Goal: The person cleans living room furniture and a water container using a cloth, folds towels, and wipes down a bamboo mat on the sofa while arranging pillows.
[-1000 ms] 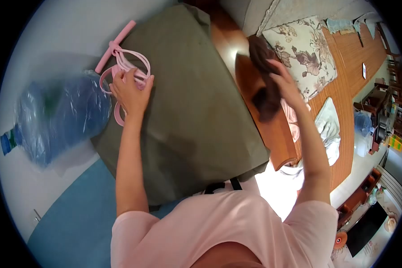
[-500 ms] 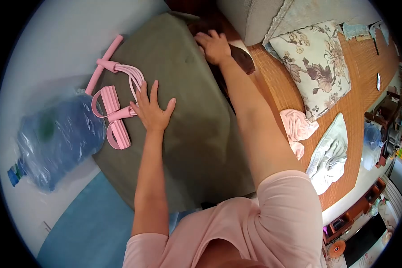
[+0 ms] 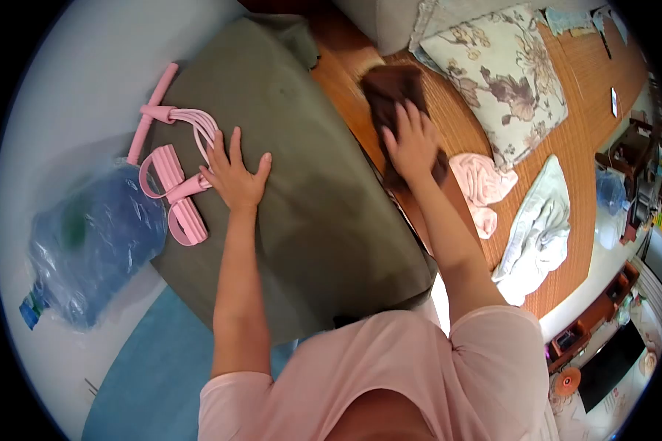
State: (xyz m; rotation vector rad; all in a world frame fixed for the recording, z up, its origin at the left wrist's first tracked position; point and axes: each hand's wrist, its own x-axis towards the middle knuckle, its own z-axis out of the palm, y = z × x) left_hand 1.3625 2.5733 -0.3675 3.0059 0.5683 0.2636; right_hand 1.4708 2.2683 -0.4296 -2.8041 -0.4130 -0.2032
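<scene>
My left hand [image 3: 237, 178] lies flat with fingers spread on a dark olive-grey cover [image 3: 309, 198]. Its fingertips touch or nearly touch the pink tubes of a pedal resistance band [image 3: 184, 189], which has a bar handle and two foot loops. On the wooden surface just right of the cover, my right hand [image 3: 413, 143] presses on a crumpled dark brown cloth [image 3: 390, 84]. The fingers are extended over the cloth, which looks slightly blurred by motion; the thumb's hold is partly hidden.
A large blue water bottle [image 3: 99, 235] wrapped in clear plastic is at the left, by the wall. Right of the brown cloth lie a pink cloth [image 3: 482, 187], a pale green-white cloth [image 3: 538, 228] and a floral cushion [image 3: 504, 84]. A phone [image 3: 614, 102] lies farther right.
My right hand has come back from the cover's far edge, moving right and nearer with the brown cloth onto the wood. The left hand stays spread on the cover; the view has shifted slightly.
</scene>
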